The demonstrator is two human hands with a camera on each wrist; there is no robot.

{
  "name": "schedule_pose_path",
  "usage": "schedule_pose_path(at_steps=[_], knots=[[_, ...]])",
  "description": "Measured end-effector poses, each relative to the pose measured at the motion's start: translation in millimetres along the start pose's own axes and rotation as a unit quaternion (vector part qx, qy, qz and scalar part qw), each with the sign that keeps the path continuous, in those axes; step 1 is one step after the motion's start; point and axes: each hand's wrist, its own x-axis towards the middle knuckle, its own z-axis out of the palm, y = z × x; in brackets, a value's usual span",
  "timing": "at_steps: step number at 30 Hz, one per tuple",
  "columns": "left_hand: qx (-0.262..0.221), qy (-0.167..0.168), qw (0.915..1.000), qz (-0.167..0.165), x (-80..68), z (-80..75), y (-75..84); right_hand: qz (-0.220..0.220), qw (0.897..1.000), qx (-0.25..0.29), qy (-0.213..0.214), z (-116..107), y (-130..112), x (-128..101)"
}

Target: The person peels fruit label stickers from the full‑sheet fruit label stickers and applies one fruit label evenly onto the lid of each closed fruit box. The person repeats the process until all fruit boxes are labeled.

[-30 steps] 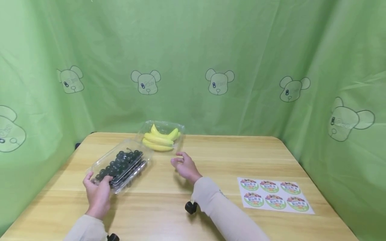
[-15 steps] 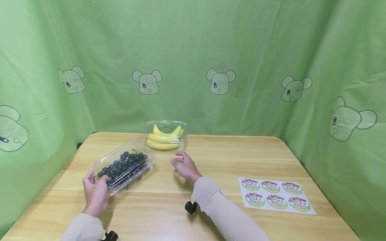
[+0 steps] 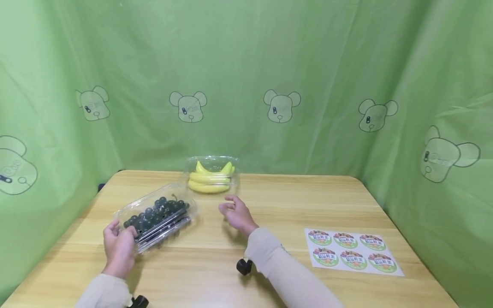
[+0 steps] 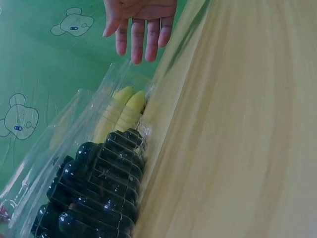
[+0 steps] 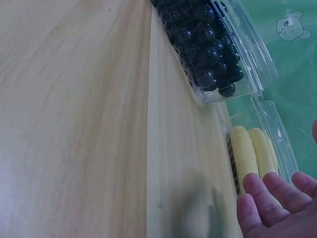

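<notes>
A clear plastic clamshell box (image 3: 161, 235) of dark grapes (image 3: 152, 217) lies slanted on the left of the table. My left hand (image 3: 118, 252) grips its near left corner, thumb towards the grapes; the other fingers are partly hidden. Right of the box, my right hand (image 3: 238, 216) is held with loosely bent fingers and nothing in them. The left wrist view shows the palm of that right hand (image 4: 143, 27) with its fingers extended. Behind it stands a second clear box (image 3: 213, 159) with yellow bananas (image 3: 209, 179), close to the far corner of the grape box.
A white sheet (image 3: 349, 270) with several round fruit stickers (image 3: 353, 259) lies on the right of the wooden table (image 3: 292, 205). Green curtains (image 3: 235, 55) with bear heads surround the table at the back and sides.
The grape box has turned slightly, its far end shifting right and its near end towards me with my left hand. The banana box has shifted right and straightened. My right hand has stayed put.
</notes>
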Motion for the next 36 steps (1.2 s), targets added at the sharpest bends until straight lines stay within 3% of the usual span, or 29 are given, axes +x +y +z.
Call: schedule_pose_path(at_steps=[13,36], knots=[[0.022,0.002,0.9998,0.002,5.2,-6.8,-2.2,0.001,1.000,0.009,-0.016,6.4,3.3,4.1],[0.069,-0.032,0.9971,0.004,15.6,-18.6,3.8,-0.009,1.000,0.004,-0.026,14.4,4.3,5.6]])
